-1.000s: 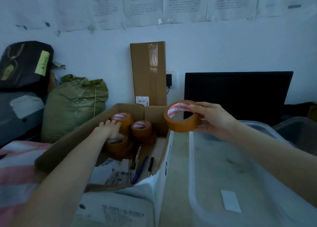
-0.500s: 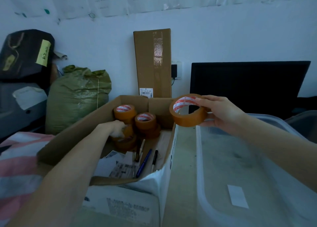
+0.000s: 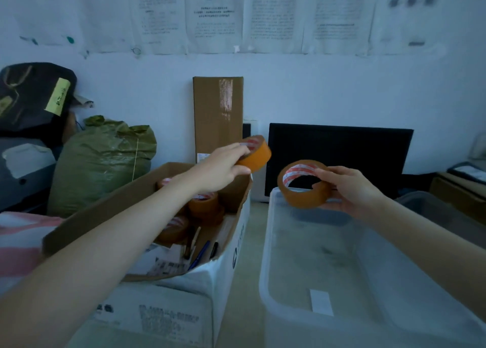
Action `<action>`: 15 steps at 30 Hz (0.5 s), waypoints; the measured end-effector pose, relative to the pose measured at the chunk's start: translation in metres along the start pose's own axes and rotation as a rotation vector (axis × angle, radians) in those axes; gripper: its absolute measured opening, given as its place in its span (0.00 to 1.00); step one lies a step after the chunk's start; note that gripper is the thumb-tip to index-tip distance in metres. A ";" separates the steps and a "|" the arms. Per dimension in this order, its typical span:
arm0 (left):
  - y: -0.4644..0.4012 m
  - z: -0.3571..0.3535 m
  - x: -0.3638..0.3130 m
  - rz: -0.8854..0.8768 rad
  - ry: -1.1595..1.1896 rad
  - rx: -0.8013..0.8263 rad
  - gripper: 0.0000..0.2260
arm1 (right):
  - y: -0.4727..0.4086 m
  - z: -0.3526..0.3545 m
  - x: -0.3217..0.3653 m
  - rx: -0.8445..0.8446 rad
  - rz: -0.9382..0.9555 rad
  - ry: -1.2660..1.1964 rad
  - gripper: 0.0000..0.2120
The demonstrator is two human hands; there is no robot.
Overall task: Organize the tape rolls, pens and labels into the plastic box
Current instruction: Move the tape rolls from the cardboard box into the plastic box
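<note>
I'm barely started; my right hand (image 3: 352, 189) grips one tape roll (image 3: 305, 183) over the far end of the plastic box (image 3: 265, 268), which holds nothing of the task yet; my left hand (image 3: 223, 168) pinches a second roll (image 3: 256, 154) above the cardboard box (image 3: 236, 229); more rolls (image 3: 203, 203), pens (image 3: 202, 253) and labels (image 3: 163, 263) wait inside it.

Five tape rolls can be counted: one held roll (image 3: 256, 153) at centre frame, a second held roll (image 3: 305, 187) just right of it, and three boxed rolls (image 3: 203, 203) partly hidden behind a forearm in the cardboard box (image 3: 105, 213) at left; further rolls may be hidden. Three pens (image 3: 201, 253) are seen in the same box. One plastic box (image 3: 265, 268) is seen at lower right, with one white label (image 3: 321, 301) inside. Two hands are in view.
</note>
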State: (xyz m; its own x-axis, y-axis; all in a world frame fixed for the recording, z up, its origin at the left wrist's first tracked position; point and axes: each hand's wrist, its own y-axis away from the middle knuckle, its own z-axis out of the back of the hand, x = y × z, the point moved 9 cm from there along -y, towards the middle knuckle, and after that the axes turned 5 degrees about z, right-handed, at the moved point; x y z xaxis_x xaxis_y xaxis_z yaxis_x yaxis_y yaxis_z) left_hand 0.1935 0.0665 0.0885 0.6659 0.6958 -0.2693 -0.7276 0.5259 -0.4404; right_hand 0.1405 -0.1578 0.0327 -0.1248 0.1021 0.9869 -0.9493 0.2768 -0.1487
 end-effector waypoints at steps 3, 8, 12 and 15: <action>-0.010 -0.017 -0.038 -0.080 0.045 -0.014 0.07 | 0.004 0.028 -0.007 -0.060 -0.046 0.016 0.18; -0.025 -0.081 -0.076 -0.167 0.024 0.153 0.07 | 0.007 0.077 -0.017 -0.150 -0.078 0.208 0.18; -0.036 -0.148 -0.073 -0.094 -0.080 0.416 0.12 | 0.006 0.106 -0.013 -0.263 0.024 0.518 0.14; -0.036 -0.186 -0.065 -0.119 -0.349 0.572 0.18 | 0.005 0.117 -0.008 -0.321 0.092 0.609 0.21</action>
State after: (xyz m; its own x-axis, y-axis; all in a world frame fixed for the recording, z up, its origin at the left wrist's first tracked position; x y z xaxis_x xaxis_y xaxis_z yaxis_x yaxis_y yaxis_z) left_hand 0.2065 -0.0888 -0.0378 0.7243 0.6839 0.0874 -0.6895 0.7176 0.0981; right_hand 0.1029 -0.2686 0.0313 0.0727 0.6308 0.7725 -0.7989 0.5006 -0.3335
